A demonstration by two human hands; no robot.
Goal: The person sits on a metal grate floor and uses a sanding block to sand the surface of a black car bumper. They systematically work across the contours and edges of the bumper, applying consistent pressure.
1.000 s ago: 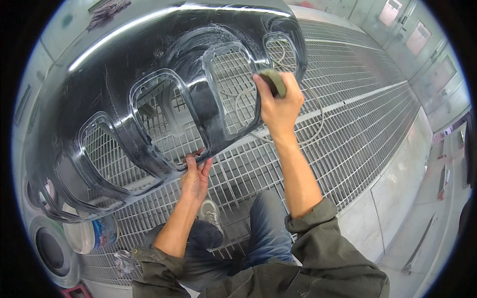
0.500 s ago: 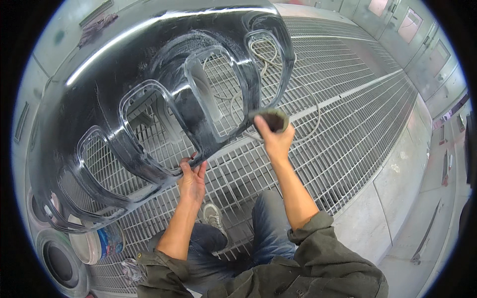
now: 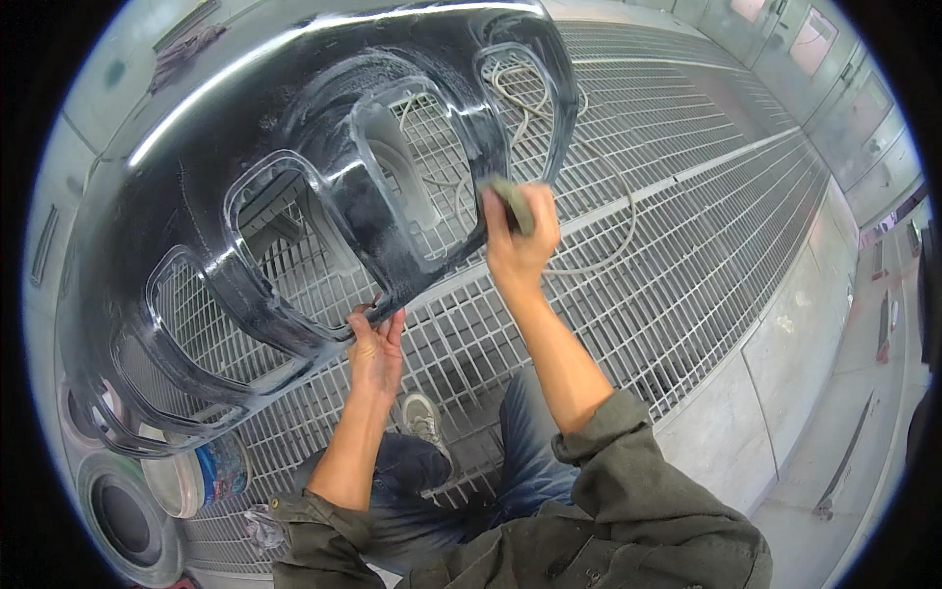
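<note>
A large glossy black car bumper [image 3: 221, 128] with several rounded openings stretches across the left and middle of the view. Whitish dust and streaks mark its surface, mostly round the openings. My left hand [image 3: 376, 355] grips its near lower edge, fingers wrapped behind the rim. In my right hand [image 3: 522, 250] is a bent grey-green scuff pad [image 3: 514, 204]. The pad is against, or very near, the strip between the two right-hand openings. Slight motion blur hides whether it touches.
Metal floor grating [image 3: 677, 245] lies beneath. A pale hose [image 3: 628, 231] loops across it behind the bumper. At lower left stand a bucket [image 3: 172, 481] with a blue-patterned side and a round grey ring-shaped object [image 3: 93, 510]. Booth walls with windowed doors [image 3: 812, 44] rise at upper right.
My right hand has moved up and left with the scuff pad, which has turned edge-on. The bumper has shifted slightly up and left in view; my left hand keeps its grip.
</note>
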